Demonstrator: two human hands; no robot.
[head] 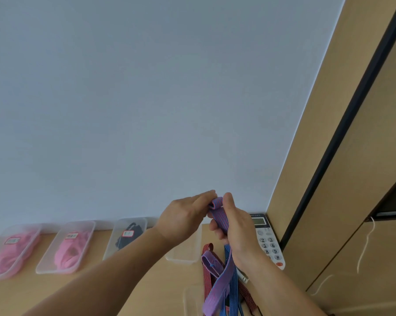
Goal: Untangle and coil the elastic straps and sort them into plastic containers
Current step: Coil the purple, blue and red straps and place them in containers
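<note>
Both bare forearms reach in from the bottom edge, the left from the lower left, the right from the lower right, and the hands meet. The left hand (183,218) shows its back, its fingers stretched rightward to pinch the rolled end of the strap (219,217). The right hand (234,226) is just beside it, thumb up, fingers curled round the strap below the roll

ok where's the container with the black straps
Head view, lower left: the black-strap container sits on the desk against the wall, third from the left, between the second pink container and the left forearm.
</note>
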